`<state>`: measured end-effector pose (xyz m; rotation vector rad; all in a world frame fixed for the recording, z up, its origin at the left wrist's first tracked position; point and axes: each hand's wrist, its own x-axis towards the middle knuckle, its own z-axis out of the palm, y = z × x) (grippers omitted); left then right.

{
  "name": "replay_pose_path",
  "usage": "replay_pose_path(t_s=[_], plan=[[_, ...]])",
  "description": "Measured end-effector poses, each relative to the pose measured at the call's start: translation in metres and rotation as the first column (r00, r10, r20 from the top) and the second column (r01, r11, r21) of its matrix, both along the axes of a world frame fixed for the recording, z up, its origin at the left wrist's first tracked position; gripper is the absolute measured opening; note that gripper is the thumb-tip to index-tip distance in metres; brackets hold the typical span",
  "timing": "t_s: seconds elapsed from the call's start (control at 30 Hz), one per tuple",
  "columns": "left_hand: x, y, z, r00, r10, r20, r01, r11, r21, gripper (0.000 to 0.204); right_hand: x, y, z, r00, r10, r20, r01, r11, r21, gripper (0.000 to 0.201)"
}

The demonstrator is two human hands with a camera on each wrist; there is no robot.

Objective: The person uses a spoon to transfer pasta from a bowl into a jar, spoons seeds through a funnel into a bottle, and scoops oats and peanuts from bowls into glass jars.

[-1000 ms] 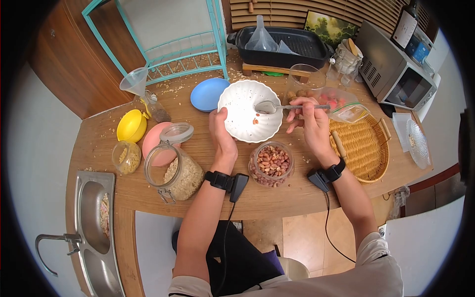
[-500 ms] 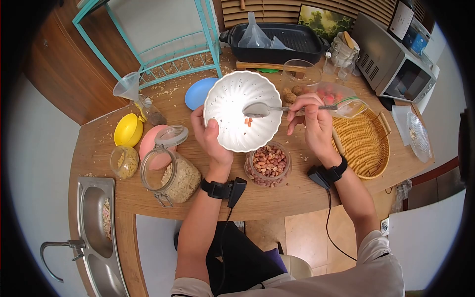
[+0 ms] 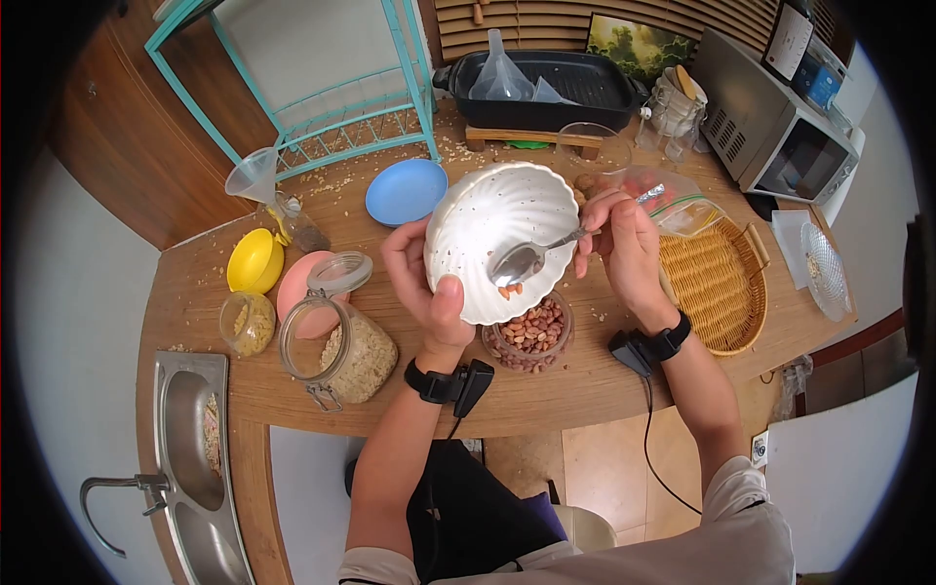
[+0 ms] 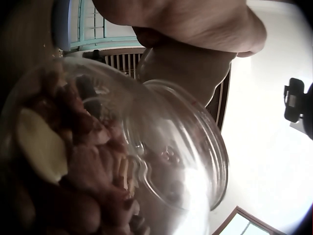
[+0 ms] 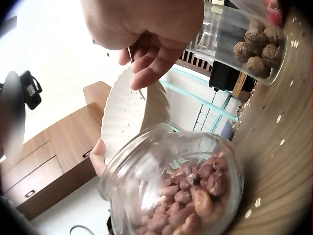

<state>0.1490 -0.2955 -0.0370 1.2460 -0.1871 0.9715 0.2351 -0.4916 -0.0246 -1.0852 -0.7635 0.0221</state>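
Observation:
A white fluted bowl [image 3: 478, 219], speckled with dark crumbs, is held tilted over a glass jar of peanuts [image 3: 529, 336]. My left hand [image 3: 429, 292] grips the bowl by its left side, thumb over the near rim. In my right hand [image 3: 629, 249] a metal spoon [image 3: 520, 265] is pinched by the handle, its head inside the bowl. A few peanut pieces [image 3: 510, 291] lie beside the spoon head, near the bowl's lower edge. From the right wrist, the bowl [image 5: 122, 120] shows behind the mouth of the jar [image 5: 171, 147].
An open jar of oats [image 3: 361, 361] stands left of my left forearm. Behind it are a pink plate [image 3: 297, 292], a yellow bowl [image 3: 255, 260] and a blue plate [image 3: 407, 191]. To the right lies a wicker tray [image 3: 717, 292]; walnuts in a clear container [image 5: 259, 54] stand behind.
The bowl has come up from the table and now tips to the right above the peanut jar. The spoon has swung from level to slanting down, its head now beside the peanut pieces.

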Motion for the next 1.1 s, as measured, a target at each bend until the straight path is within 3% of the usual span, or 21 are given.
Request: replay_pose_path(t_s=[0.33,0.43,0.63,0.77,0.83,0.93,1.1], plan=[[0.005,0.002,-0.005,0.999,0.008,-0.036,-0.01,0.999,-0.05,0.076,0.006,-0.003,0.0,0.994,0.073,-0.08,-0.072,0.997,0.01,0.049],[0.009,0.004,-0.008,0.998,0.029,-0.049,-0.034,0.995,-0.093,0.074,0.006,-0.003,0.001,0.982,0.132,-0.136,-0.121,0.989,0.089,0.048],[0.015,0.008,-0.013,0.996,0.048,-0.072,-0.059,0.986,-0.158,0.067,0.004,-0.002,0.001,0.981,0.008,-0.196,0.011,0.995,0.095,0.046],[0.023,0.014,-0.022,0.996,0.004,-0.084,-0.023,0.975,-0.22,0.06,0.004,0.001,-0.004,0.986,-0.043,-0.159,0.051,0.998,0.048,0.044],[0.027,0.015,-0.022,0.99,-0.098,-0.106,0.046,0.91,-0.411,0.053,0.004,0.001,-0.007,0.988,-0.042,-0.148,0.045,0.999,0.019,0.044],[0.032,0.024,-0.029,0.969,-0.195,-0.149,0.099,0.867,-0.488,0.052,0.003,0.004,-0.006,0.987,-0.075,-0.144,0.068,0.996,-0.053,0.044],[0.039,0.027,-0.037,0.938,-0.177,-0.297,0.033,0.901,-0.432,0.058,0.001,0.008,-0.008,0.988,-0.061,-0.141,0.035,0.984,-0.176,0.041]])
